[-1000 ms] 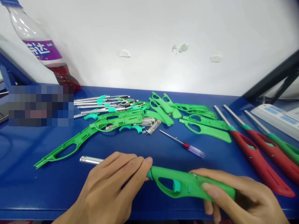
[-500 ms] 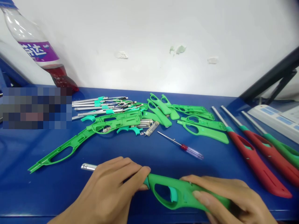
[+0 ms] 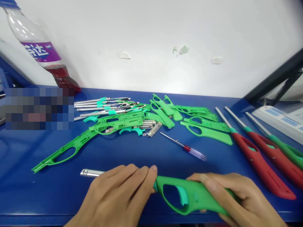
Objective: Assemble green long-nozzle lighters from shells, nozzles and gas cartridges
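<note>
A green gas lighter (image 3: 201,195) with a turquoise trigger lies across the front of the view, held between both hands. My left hand (image 3: 118,192) is closed round its metal tube, near where the tube meets the green body; the tube's slotted tip sticks out to the left. Toward the other end, my right hand (image 3: 234,195) grips the handle, its thumb lying along the upper face. Beyond the hands lies a screwdriver (image 3: 195,153) with a clear purple handle. An open green shell half (image 3: 68,154) rests to the left.
Several metal tubes with wires (image 3: 101,107), green shell halves (image 3: 205,134) and clear fuel tanks (image 3: 155,129) are heaped at the back. Red lighters (image 3: 258,164) and a power strip (image 3: 279,119) lie on the right. A soda bottle (image 3: 42,53) stands back left, before the wall.
My right thumb has moved up and over the handle's upper face. The lighter's body has shifted slightly right and turned a little, and my left hand has moved slightly right.
</note>
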Tool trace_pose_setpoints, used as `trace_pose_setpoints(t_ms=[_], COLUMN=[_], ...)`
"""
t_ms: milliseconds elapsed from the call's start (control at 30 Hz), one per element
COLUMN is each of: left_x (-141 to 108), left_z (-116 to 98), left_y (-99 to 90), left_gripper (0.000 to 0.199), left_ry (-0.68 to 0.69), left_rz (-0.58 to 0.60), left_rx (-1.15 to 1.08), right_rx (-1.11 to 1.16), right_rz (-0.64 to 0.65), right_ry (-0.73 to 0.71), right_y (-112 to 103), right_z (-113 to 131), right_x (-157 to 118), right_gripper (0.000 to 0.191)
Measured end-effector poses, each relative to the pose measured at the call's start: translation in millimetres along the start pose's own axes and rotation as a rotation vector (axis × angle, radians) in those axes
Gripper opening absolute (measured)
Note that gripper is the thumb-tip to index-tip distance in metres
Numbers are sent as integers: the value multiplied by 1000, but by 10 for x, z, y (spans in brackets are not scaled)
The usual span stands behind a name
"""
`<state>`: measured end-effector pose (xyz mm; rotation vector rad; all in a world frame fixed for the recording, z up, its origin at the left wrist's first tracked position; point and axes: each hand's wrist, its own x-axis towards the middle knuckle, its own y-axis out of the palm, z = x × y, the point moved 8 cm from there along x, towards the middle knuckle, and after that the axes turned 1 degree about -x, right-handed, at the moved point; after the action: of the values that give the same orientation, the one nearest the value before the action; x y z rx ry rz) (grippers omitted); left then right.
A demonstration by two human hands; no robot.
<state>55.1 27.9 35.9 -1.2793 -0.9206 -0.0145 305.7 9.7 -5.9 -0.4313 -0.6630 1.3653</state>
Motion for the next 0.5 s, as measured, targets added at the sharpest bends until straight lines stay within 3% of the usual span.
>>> trace_pose_setpoints(t_ms=[133,300,500], left_x=[62,177,205], left_z=[12,53,115], left_y=[-16,24,80], left_gripper=[40,29,31], left_ry=[-4,6,-120], left_rz=[-36,-46,31], left_rx=[-21,-200,-312], right_rx=[17,7,1], right_rz=[142,243,40], right_ry=[-30,-88,-103], right_y=[31,155,109], right_z=[31,258,371], right_x=[99,183,119], right_gripper=[32,40,47])
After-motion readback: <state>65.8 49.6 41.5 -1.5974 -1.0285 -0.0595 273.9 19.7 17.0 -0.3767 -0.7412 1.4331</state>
